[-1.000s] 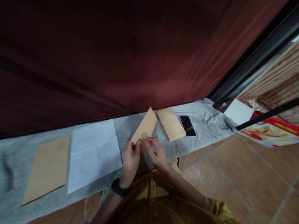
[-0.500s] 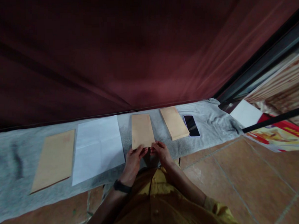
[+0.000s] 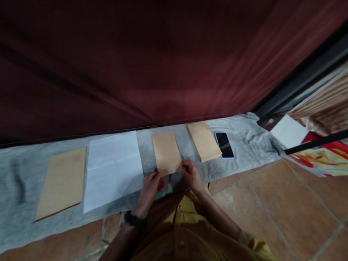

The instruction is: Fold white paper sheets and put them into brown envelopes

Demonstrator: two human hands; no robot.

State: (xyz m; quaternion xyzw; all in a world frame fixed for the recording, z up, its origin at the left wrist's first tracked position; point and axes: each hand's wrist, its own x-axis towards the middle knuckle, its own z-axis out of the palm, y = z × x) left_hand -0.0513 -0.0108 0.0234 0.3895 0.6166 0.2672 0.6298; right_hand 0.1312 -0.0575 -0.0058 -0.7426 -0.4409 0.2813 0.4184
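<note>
A small brown envelope [image 3: 166,151] with faint red print lies in front of me on the grey cloth. My left hand [image 3: 151,186] wears a black wristband and pinches its near left corner. At the near right corner, my right hand [image 3: 190,175] has thumb and fingers closed on the edge. Left of it rests a white paper sheet [image 3: 114,167] with fold creases, and farther left a larger brown envelope [image 3: 61,180]. To the right sits a stack of brown envelopes [image 3: 204,141], its corner touching a phone [image 3: 224,145] with a dark screen.
The grey cloth [image 3: 243,143] covers a long narrow surface, wrinkled at its right end. A dark red curtain [image 3: 166,70] hangs behind it. On the right are a black bar [image 3: 319,140], a white card [image 3: 289,131] and a colourful printed box [image 3: 326,159]. Tiles [image 3: 279,203] cover the floor.
My hands have moved apart, from the middle of the envelope's near edge to its two near corners. The envelope has turned slightly, its near right corner swinging away from me.
</note>
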